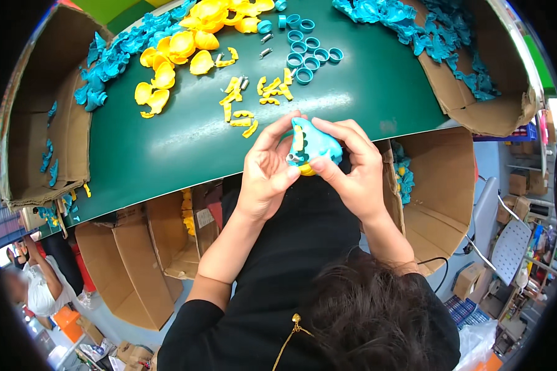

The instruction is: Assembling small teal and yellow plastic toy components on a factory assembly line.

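Near the table's front edge, both hands hold a light-blue moulded plastic shell (pixel 320 143). My left hand (pixel 267 172) has its fingers curled along the shell's left side, the thumb close to a small silver metal cylinder (pixel 292 158) at its lower left. My right hand (pixel 356 162) grips the other side, thumb at the lower edge and fingers on top. A yellow toothed strip (pixel 299 138) sits in the shell, beside a dark scalloped part. Something yellow shows beneath the shell. Loose yellow strips (pixel 272 91) lie just beyond the hands.
On the green table (pixel 185 145) are yellow shells (pixel 181 44), blue rings (pixel 295 60), metal cylinders (pixel 265 52) and blue piles (pixel 377 15). Cardboard boxes stand at the left (pixel 49 142), right (pixel 464 102) and below the edge (pixel 436 204). Another person (pixel 43 290) is at lower left.
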`<act>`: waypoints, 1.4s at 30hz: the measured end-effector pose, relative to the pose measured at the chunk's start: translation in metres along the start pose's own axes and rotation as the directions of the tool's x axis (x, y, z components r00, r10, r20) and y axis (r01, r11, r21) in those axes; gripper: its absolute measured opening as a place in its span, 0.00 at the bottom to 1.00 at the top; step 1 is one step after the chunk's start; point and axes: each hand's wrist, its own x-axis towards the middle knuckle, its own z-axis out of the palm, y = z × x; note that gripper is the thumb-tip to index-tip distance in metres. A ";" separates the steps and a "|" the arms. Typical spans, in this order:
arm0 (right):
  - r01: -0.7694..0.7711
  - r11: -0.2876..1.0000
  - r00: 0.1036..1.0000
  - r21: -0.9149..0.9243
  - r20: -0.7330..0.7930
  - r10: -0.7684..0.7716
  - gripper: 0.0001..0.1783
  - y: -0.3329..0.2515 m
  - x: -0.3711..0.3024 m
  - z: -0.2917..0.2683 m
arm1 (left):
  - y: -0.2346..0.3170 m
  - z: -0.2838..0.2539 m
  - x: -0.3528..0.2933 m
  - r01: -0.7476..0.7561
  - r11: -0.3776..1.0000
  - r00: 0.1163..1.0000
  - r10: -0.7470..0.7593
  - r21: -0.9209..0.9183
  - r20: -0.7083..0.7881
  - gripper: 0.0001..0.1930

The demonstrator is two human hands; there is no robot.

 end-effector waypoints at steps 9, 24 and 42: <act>-0.025 0.997 0.999 0.074 0.029 0.023 0.29 0.005 -0.003 0.010 | 0.007 -0.009 0.005 0.043 0.999 0.996 -0.041 -0.033 0.075 0.42; 0.072 0.997 0.995 0.021 -0.067 -0.070 0.29 0.005 -0.009 0.000 | -0.005 -0.006 -0.006 0.090 0.960 0.995 -0.098 -0.266 -0.016 0.31; -0.085 0.946 0.996 0.314 0.056 0.071 0.30 0.030 0.058 -0.021 | 0.014 -0.014 0.017 -0.278 0.913 0.949 0.309 0.299 -0.061 0.17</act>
